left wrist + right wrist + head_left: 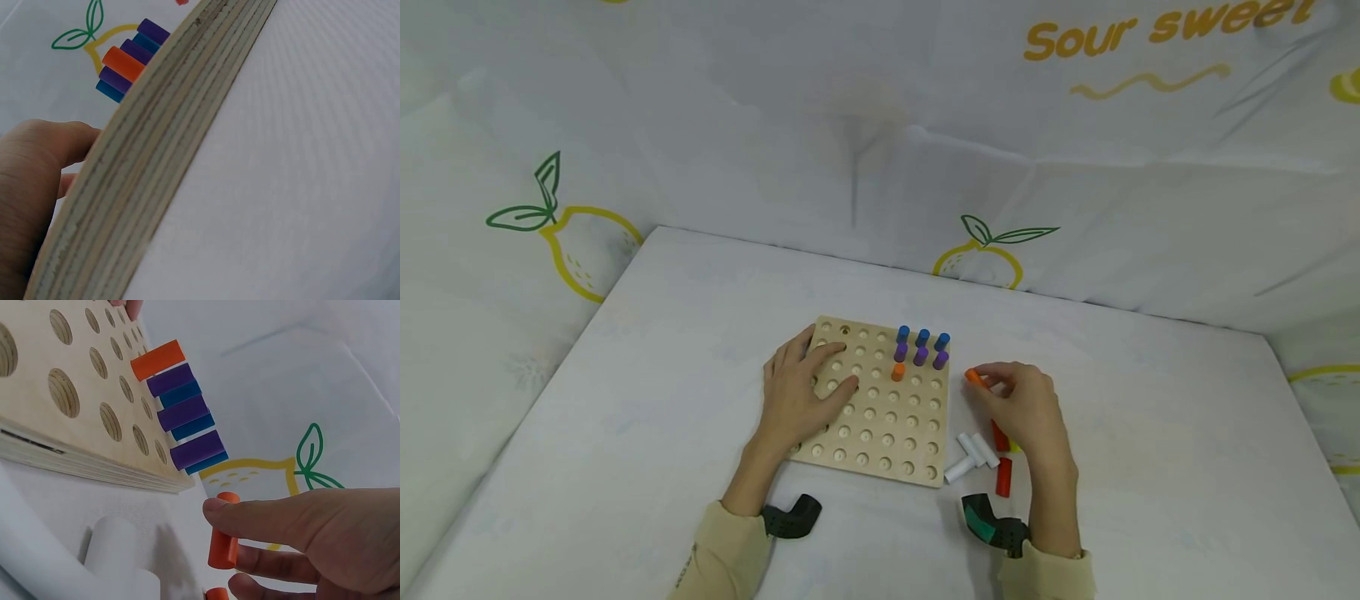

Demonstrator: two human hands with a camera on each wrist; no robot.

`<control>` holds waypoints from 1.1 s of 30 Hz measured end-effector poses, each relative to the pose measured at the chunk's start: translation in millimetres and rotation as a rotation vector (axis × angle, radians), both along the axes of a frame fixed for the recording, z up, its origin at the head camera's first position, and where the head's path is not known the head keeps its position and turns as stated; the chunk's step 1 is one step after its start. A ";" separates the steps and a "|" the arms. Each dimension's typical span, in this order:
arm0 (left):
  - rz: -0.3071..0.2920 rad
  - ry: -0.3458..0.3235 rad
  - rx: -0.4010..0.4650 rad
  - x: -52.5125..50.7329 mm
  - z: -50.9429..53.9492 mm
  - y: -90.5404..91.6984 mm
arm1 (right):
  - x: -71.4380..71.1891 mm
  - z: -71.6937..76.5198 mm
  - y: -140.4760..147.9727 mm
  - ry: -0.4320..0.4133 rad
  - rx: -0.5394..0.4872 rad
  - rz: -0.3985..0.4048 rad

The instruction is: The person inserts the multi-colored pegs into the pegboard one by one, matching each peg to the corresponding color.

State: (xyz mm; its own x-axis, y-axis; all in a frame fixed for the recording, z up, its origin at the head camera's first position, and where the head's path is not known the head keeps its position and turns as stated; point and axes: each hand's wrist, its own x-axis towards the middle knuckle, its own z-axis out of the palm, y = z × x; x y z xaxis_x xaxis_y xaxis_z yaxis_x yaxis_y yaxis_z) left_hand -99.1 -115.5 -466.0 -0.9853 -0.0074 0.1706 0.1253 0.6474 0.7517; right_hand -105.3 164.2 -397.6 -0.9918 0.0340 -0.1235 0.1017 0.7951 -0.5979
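On the white worktop [1150, 467], a pale wooden pegboard [865, 442] lies flat, rows of round holes across its face and layered bands along its edge. The left hand [797, 396] spreads over its left side, fingers relaxed; the right hand [1028, 407] pinches an orange peg [976, 378] just off the right edge. The step in hand seems to be filling a row by colour; the next move probably calls for turning this tilted peg upright over a free hole beside the seated orange one. It looks smooth and plain, a short cylinder. Blue pegs [922, 337] and purple pegs [921, 356] stand three to a row; white pegs [959, 469] and red pegs [1004, 477] lie loose nearby.
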 end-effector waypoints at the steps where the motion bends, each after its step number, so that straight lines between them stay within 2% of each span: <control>1: 0.000 -0.001 0.000 0.0 0.0 0.0 | -0.2 0.1 -0.6 0.003 0.001 0.000; 12: 0.004 -0.004 -0.001 -0.1 -0.5 -0.1 | -1.1 2.3 -7.7 0.013 -0.011 0.037; 33: 0.006 -0.010 -0.012 0.2 2.4 0.7 | -1.8 -0.7 -20.0 0.112 -0.081 0.055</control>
